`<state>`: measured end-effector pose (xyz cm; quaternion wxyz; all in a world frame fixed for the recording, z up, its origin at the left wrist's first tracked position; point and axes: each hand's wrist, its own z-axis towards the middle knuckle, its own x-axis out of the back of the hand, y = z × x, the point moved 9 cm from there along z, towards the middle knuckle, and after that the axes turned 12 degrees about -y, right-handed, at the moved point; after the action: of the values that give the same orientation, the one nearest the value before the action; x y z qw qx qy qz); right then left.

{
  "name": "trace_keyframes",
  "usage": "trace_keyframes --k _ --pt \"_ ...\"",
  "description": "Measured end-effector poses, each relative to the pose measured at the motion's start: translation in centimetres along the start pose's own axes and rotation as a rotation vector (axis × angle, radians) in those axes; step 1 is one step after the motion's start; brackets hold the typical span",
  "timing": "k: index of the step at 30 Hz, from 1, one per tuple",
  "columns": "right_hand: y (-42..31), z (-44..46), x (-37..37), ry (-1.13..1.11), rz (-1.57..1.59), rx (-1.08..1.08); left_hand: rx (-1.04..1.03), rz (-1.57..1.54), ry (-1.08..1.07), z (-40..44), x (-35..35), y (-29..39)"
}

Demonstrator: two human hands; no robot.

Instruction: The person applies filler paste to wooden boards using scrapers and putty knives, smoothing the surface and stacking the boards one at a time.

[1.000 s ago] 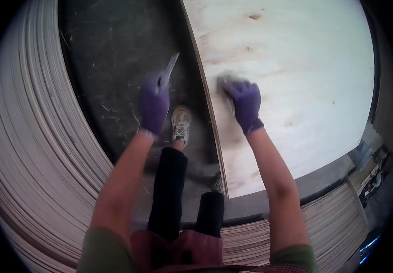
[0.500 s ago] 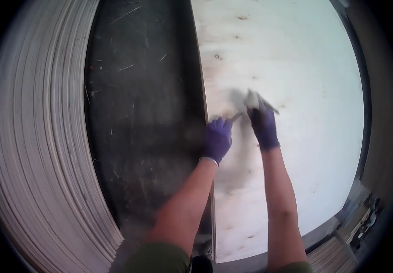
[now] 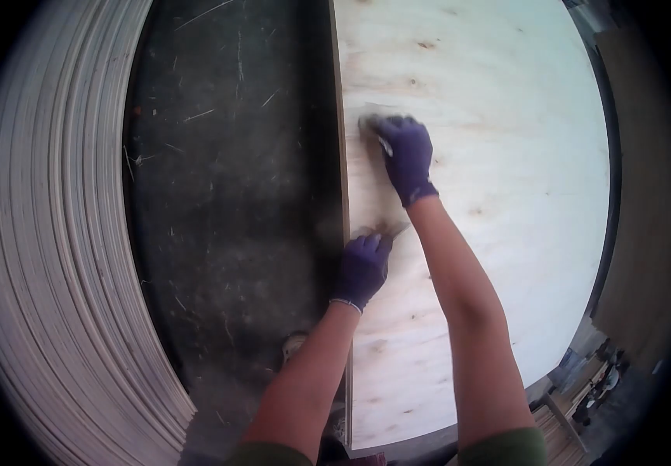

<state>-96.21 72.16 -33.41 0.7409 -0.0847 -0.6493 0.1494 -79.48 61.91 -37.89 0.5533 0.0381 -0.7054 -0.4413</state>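
A large pale plywood sheet (image 3: 522, 194) with brown knots and streaks lies under both hands. My right hand (image 3: 409, 155), in a purple glove, is closed on a flat scraper (image 3: 368, 123), its blade blurred against the board near the left edge. Lower down, my left hand (image 3: 363, 272), also gloved in purple, is at that same edge. Its fingers are wrapped round a putty knife (image 3: 398, 229), whose thin blade points up and right over the board. Its handle is hidden in the glove.
To the left stands a tall stack of thin boards (image 3: 56, 217). Between it and the plywood runs a dark, scratched floor (image 3: 219, 194), with a shoe (image 3: 293, 346) partly showing. Offcuts and clutter (image 3: 599, 388) lie at the lower right.
My right hand has swung left and farther up the board with its scraper, toward the left edge. My left hand has dropped slightly nearer to me, still gripping the putty knife.
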Motion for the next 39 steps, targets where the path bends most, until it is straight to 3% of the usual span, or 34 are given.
trace_keyframes --k 2,4,7,8,15,19,21,23,25,26,28,30,32,33,34,35,39 --pt "-0.4 -2.3 0.2 -0.102 -0.035 0.015 0.013 0.013 -0.063 -0.1 -0.7 -0.1" --pt "2.1 -4.0 -1.2 -0.272 0.568 -0.069 0.023 0.021 -0.075 0.0 -0.7 0.1" --pt "11.0 -2.3 0.2 -0.054 0.634 -0.296 0.039 0.027 -0.094 0.0 -0.8 0.1" --pt "12.1 -0.1 2.0 0.042 0.648 -0.271 0.042 0.027 -0.091 0.1 -0.9 0.1" --pt "12.0 7.3 1.0 0.106 -0.096 -0.160 0.026 0.042 -0.077 0.4 -1.0 -0.1" --pt "8.5 2.7 1.4 -0.030 -0.086 -0.141 0.028 0.043 -0.074 0.3 -1.1 0.0" --pt "10.3 -1.4 1.1 -0.112 0.389 -0.126 0.033 0.051 -0.086 0.4 -1.0 0.2" --pt "12.2 -6.7 3.1 -0.029 0.628 -0.211 0.025 0.100 -0.051 0.4 -0.6 0.5" --pt "16.9 -12.0 3.2 0.226 0.872 -0.480 0.037 0.140 -0.076 0.2 -1.0 0.3" --pt "18.1 -13.2 3.0 0.377 1.022 -0.475 0.049 0.176 -0.095 0.2 -1.2 0.3" --pt "19.5 -13.8 2.2 0.405 0.974 -0.490 0.040 0.207 -0.116 1.1 -1.6 -0.1" --pt "19.9 -14.9 1.9 0.428 0.910 -0.547 -0.013 0.283 -0.077 3.6 -0.7 -0.7" --pt "19.4 -14.3 3.0 0.415 0.886 -0.499 -0.120 0.388 0.172 12.7 3.8 -2.4" --pt "19.7 -14.4 2.9 0.413 0.884 -0.507 -0.008 0.262 0.100 18.5 5.3 -4.7" --pt "20.0 -14.5 2.6 0.402 0.902 -0.541 -0.128 0.257 0.278 23.1 7.7 -5.3" --pt "20.2 -14.4 2.3 0.394 0.918 -0.574 -0.121 0.223 0.295 27.7 9.4 -6.5" --pt "20.6 -13.6 2.8 0.413 0.872 -0.551 -0.041 0.350 0.312 32.0 9.1 -8.4"
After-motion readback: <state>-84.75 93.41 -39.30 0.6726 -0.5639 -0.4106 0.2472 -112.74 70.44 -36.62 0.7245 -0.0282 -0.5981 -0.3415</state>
